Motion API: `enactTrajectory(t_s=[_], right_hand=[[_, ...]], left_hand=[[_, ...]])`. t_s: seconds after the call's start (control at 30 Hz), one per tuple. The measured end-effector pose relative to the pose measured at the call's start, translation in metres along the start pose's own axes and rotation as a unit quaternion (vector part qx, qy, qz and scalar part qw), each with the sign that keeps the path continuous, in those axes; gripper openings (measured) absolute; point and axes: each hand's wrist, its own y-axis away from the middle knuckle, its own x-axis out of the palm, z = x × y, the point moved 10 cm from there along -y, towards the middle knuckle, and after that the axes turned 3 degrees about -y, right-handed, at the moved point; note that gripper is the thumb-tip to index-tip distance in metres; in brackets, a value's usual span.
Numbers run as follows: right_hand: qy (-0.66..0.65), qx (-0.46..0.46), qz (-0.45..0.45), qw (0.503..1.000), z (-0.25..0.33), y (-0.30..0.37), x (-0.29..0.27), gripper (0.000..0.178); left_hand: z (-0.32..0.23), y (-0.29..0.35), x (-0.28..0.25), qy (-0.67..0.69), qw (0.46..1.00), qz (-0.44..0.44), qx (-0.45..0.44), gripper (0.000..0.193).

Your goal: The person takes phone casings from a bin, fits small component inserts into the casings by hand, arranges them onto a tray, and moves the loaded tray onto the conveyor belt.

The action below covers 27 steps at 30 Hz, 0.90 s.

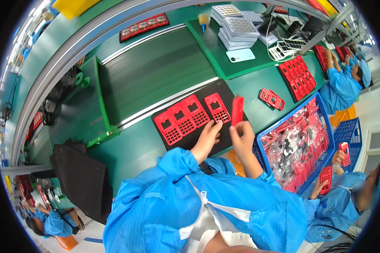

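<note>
In the head view, the right hand (pixel 244 137) was clamped, thumb against fingers, on a red phone casing (pixel 238 110) raised above a black mat (pixel 226 89). The left hand (pixel 205 141) had its fingertips at the near edge of a flat red casing (pixel 218 109); whether it gripped that piece could not be told. A row of three red casings (pixel 175 109) lay on the mat to its left. A blue crate (pixel 326 122), filled with bagged red parts, stood close beside the right forearm. A loose red handset part (pixel 272 99) lay on the green bench beyond, near a tray of red casings (pixel 297 78). Across the mat were a conveyor belt (pixel 156 71), a pale blue smartphone (pixel 240 55) and stacked white trays (pixel 240 29). The raised casing was edge-on and blurred, its face hidden. Blue sleeves covered the mat's near side; glossy plastic obscured the crate's contents. A yellow object (pixel 74 6) was cut off above.
</note>
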Motion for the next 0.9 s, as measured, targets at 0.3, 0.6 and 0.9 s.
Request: enactTrajectory(t_s=[0.3,0.6,0.9], right_hand=[[-0.124,-0.001,0.049,0.991,0.007,-0.024,-0.015,0.011],[-0.001,0.129,-0.157,0.979,-0.084,-0.038,-0.146,0.016],[-0.018,0.031,-0.055,0.998,-0.071,-0.009,-0.118,0.048]], left_hand=[[-0.034,0.024,0.025,-0.339,0.913,0.107,0.200,0.021],[-0.003,0.021,0.014,-0.193,0.960,0.150,0.134,0.017],[0.010,-0.008,0.033,0.093,0.983,0.155,0.002,0.027]])
